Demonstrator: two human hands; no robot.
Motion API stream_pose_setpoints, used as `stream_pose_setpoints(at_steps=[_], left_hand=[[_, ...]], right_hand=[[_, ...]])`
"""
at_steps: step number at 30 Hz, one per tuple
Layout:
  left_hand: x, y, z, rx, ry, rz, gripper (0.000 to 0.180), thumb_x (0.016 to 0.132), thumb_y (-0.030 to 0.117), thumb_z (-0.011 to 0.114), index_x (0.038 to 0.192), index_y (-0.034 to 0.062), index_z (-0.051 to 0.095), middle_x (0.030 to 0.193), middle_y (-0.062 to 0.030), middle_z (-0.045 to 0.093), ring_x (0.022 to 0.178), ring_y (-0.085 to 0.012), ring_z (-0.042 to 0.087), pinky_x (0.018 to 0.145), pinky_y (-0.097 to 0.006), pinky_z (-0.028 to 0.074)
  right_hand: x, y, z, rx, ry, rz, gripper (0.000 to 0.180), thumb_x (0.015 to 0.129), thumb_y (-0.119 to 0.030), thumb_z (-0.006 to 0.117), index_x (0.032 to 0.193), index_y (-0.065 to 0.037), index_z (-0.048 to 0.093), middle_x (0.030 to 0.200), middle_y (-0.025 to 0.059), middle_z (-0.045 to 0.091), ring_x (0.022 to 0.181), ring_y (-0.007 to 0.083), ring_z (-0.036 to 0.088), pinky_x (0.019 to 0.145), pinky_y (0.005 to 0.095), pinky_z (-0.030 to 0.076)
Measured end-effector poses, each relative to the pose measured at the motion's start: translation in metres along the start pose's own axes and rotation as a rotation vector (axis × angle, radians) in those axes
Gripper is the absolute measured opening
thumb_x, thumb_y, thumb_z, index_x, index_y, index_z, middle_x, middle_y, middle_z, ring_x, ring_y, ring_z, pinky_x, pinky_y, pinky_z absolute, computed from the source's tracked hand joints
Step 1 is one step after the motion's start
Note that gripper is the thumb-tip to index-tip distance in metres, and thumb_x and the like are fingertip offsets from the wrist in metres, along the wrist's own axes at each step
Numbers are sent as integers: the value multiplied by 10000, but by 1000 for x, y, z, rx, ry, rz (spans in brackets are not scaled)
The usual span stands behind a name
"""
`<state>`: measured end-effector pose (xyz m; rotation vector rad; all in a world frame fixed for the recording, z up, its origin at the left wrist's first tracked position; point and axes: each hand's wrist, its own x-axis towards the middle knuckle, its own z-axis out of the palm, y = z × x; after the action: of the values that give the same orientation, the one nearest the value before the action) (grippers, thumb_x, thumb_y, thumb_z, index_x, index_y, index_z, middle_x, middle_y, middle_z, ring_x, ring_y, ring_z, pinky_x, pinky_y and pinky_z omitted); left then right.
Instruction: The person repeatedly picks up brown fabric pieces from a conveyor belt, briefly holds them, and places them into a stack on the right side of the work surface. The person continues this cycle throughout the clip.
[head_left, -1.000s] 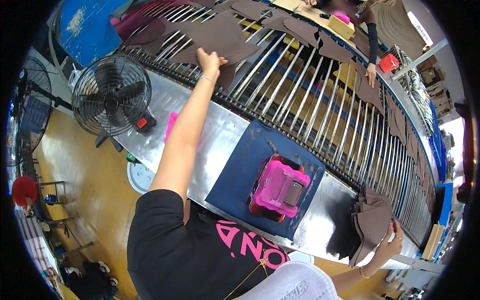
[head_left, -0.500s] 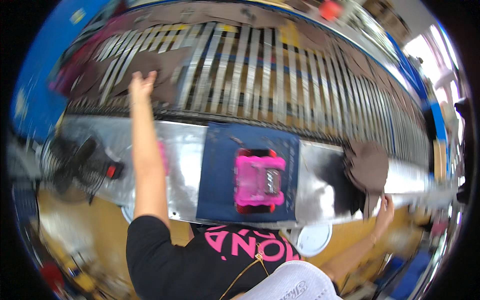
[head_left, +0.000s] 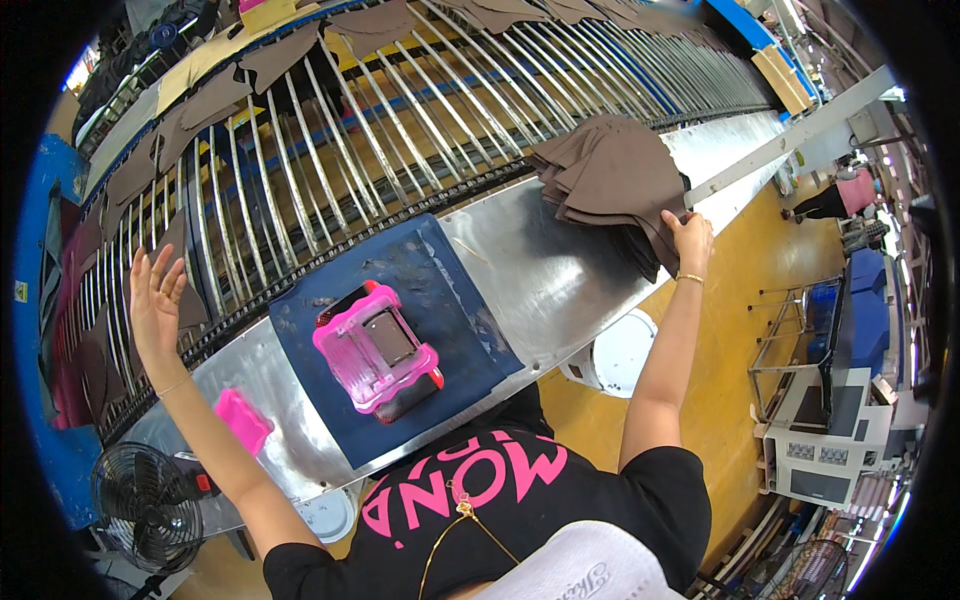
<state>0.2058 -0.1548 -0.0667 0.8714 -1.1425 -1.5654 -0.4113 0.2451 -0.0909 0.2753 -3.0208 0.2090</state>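
Note:
My left hand (head_left: pixel 158 305) is held up beside the slatted conveyor (head_left: pixel 380 165), fingers spread, with nothing in it. My right hand (head_left: pixel 690 240) pinches the edge of a brown cut sheet (head_left: pixel 655 195), at the near right side of a fanned stack of such sheets (head_left: pixel 600 165). The stack lies on the metal table (head_left: pixel 510 250); the sheet's material is unclear. Between my hands, a pink plastic frame (head_left: pixel 345 350) with a dark rectangular plate (head_left: pixel 388 337) sits on a dark blue mat (head_left: pixel 465 350).
More brown sheets (head_left: pixel 285 58) lie along the conveyor's far side. A pink piece (head_left: pixel 243 422) and a black fan (head_left: pixel 147 505) are at the left. Near the table's front edge stands a white bucket (head_left: pixel 625 352). Another person (head_left: pixel 855 192) is far off right.
My view has turned, so the table now slants up to the right. My left hand has come away from a brown sheet on the slats. My right hand stays at the stack's edge.

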Motion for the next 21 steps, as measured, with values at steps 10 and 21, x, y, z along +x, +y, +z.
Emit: stream_pose_setpoints(at_steps=[10, 21], left_hand=[[-38, -7, 95, 208, -231, -27, 445, 940, 208, 503, 1338, 66, 366, 1149, -132, 571, 914, -184, 631, 749, -275, 500], [-88, 7, 162, 526, -482, 94, 541, 833, 116, 659, 1313, 24, 428, 1190, -126, 510, 874, -157, 636, 681, -247, 536]], right_hand=[[-12, -4, -37, 63, 98, -331, 287, 913, -266, 502, 1151, -117, 564, 969, 215, 635, 890, 410, 595, 760, 453, 478], [-165, -134, -48, 1477, -288, -843, 269, 892, -165, 610, 1088, 3, 533, 928, 45, 603, 791, 64, 563, 690, 177, 453]])
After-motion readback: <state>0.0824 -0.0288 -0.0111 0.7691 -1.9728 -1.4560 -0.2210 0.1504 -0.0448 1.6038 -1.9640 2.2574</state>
